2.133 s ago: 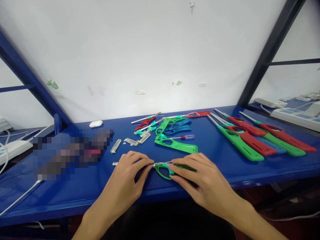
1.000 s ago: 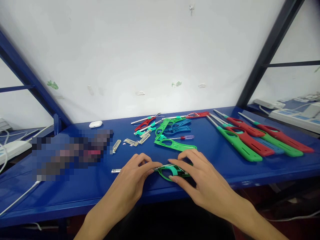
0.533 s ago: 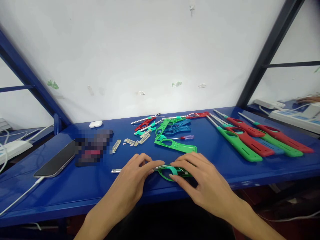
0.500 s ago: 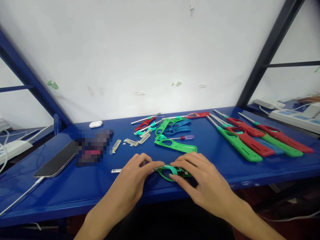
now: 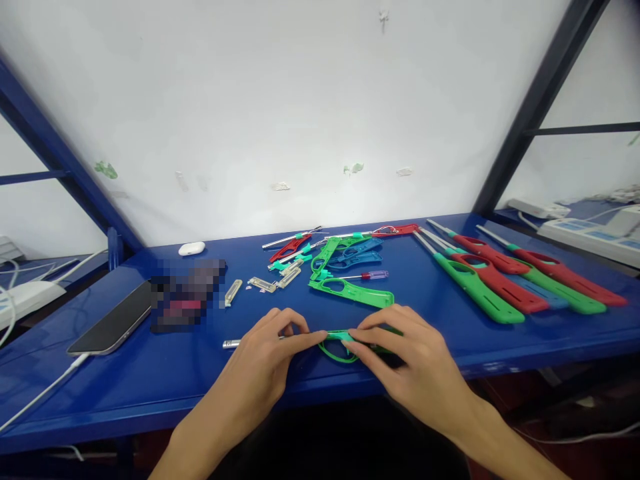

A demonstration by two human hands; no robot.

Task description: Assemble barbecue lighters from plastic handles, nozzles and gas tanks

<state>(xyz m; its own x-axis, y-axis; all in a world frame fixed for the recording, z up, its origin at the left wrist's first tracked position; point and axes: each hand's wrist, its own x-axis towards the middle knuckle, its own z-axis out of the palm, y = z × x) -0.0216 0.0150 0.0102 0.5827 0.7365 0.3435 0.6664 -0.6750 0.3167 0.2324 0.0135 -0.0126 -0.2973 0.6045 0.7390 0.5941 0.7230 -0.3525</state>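
Observation:
In front of me on the blue table lies an opened green gas lighter, its metal tube pointing left. My left hand is closed over the front of this lighter, thumb and index finger pressing where tube and green shell meet. Thumb and index finger of my right hand pinch the teal trigger at the shell's finger loop. My right fingers hide the handle end. Just beyond my hands are a loose green half shell and a screwdriver with a purple handle.
Several whole lighters lie at the right. Opened shells and parts spread across the back middle, with clear fuel tanks left of them. A phone on a cable, a pixelated item and a white earbud case occupy the left.
My right thumb and fingertips have come together on the teal trigger, which now sits nearer the loop's upper edge. My left hand has hardly moved.

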